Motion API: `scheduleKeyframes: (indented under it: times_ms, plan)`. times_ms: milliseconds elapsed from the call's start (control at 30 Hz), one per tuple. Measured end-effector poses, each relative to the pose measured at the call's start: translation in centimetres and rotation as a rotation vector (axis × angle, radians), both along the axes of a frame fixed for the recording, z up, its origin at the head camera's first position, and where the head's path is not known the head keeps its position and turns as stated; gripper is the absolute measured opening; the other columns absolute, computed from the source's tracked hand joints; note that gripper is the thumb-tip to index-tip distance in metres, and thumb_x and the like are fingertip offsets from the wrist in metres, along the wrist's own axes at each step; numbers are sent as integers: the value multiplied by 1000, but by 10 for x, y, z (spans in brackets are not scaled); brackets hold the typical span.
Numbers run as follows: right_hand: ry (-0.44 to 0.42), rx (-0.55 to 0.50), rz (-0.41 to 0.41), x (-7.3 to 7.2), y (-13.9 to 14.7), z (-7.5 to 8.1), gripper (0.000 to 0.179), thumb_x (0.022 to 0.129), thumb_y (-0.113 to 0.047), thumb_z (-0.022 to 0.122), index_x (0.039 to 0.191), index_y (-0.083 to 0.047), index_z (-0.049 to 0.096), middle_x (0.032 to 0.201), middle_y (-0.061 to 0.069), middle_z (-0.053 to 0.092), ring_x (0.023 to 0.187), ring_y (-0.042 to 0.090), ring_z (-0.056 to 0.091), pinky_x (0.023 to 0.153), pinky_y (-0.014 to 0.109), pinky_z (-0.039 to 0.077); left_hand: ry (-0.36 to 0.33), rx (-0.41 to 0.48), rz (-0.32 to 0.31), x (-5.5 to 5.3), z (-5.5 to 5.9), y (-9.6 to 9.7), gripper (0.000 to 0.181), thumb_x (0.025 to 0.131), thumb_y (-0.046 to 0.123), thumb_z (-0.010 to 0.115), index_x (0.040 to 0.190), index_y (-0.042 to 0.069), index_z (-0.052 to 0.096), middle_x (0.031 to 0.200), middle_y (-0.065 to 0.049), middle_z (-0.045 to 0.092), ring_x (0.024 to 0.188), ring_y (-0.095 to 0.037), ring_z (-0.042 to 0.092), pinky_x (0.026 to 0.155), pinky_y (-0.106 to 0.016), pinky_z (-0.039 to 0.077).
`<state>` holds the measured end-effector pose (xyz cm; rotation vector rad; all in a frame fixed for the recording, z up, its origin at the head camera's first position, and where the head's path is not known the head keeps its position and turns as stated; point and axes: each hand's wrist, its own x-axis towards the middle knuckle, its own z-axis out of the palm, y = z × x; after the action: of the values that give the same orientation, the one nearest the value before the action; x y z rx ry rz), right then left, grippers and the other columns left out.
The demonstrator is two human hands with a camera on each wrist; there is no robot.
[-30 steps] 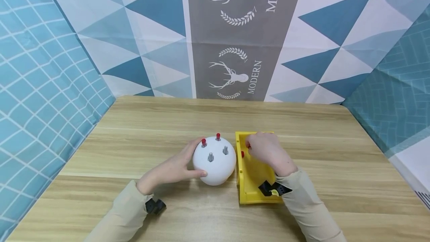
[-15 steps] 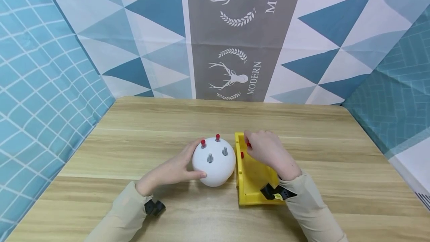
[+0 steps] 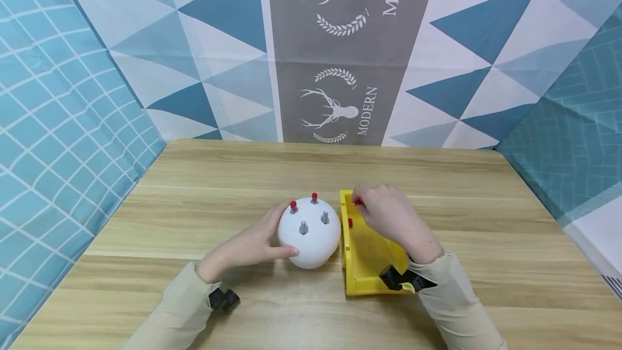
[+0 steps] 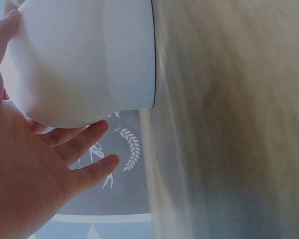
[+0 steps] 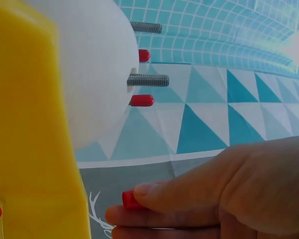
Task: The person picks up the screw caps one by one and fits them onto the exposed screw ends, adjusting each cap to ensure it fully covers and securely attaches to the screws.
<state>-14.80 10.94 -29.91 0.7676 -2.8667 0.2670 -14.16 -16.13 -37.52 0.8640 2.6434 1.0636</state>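
Note:
A white rounded dome (image 3: 311,250) with metal threaded studs on top sits on the table. Red caps (image 3: 293,207) cover the two far studs, while the two near studs (image 3: 303,228) are bare. My left hand (image 3: 252,244) holds the dome from its left side, thumb in front and fingers round the back; in the left wrist view some fingers spread off the surface. My right hand (image 3: 396,217) is over the far part of a yellow bin (image 3: 371,287). Between thumb and fingers it pinches a red cap (image 5: 130,199), clearly seen in the right wrist view.
Another red cap (image 3: 350,223) lies inside the bin by its left wall. The bin stands just right of the dome. Wood-grain table (image 3: 243,172) surrounds both. A patterned cloth wall (image 3: 335,42) rises behind the table's far edge.
My right hand has risen slightly from the bin, and the red cap in its fingers has come into sight. The left hand and the dome stay put.

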Motion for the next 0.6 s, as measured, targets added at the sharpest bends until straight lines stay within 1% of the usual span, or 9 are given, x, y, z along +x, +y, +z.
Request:
scheduleKeyframes:
  times_ms: [67,300,600]
  plan:
    - [5,-8,12,0,0,1,4,81,-8,65,85,-9,65,73,0,63,59,14,49,61,28,47,2,-1,1,0,0,0,99,73,57,65,145,17,11,145,-8,24,129,-25,33,101,-47,34]
    - [19,-38,44,2,1,1,5,81,-9,67,80,-11,62,66,-3,58,55,12,45,55,23,42,2,1,2,0,-1,0,98,73,57,65,145,21,10,145,-7,24,128,-24,34,101,-47,34]
    - [52,-76,50,5,1,3,6,82,-11,66,78,-13,62,62,-5,53,51,11,40,51,20,36,3,8,-1,0,-1,0,98,73,56,66,145,20,11,145,-8,23,129,-25,33,100,-48,34]
